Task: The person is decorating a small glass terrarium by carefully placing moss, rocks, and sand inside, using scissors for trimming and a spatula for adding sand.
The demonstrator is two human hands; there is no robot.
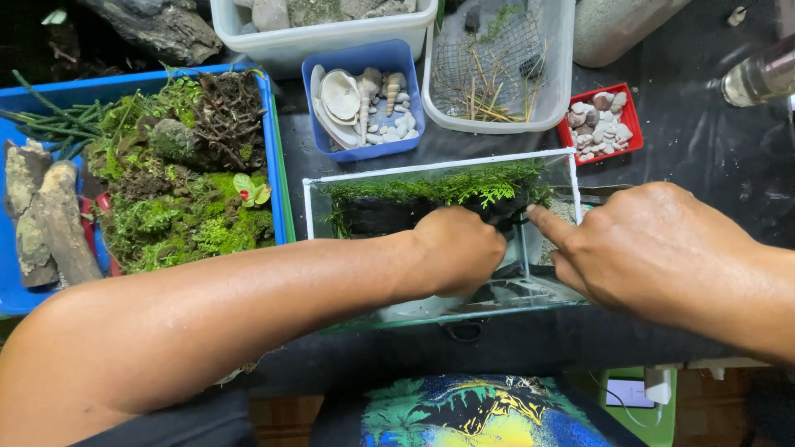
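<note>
Both hands working inside a small glass tank (308,207) on the dark tabletop (704,157).
Left hand (454,251) is closed on a dark moss-covered piece (431,199) within the tank; right hand (642,248) extends its forefinger to touch the piece's right end.

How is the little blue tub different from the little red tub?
The blue tub is bigger than the red tub. The blue tub holds pale seashells along with a few pebbles, while the red tub holds only small stones, whitish and brownish. The blue tub sits behind the glass tank, the red tub beside its far right corner. Both are open and rectangular.
</note>
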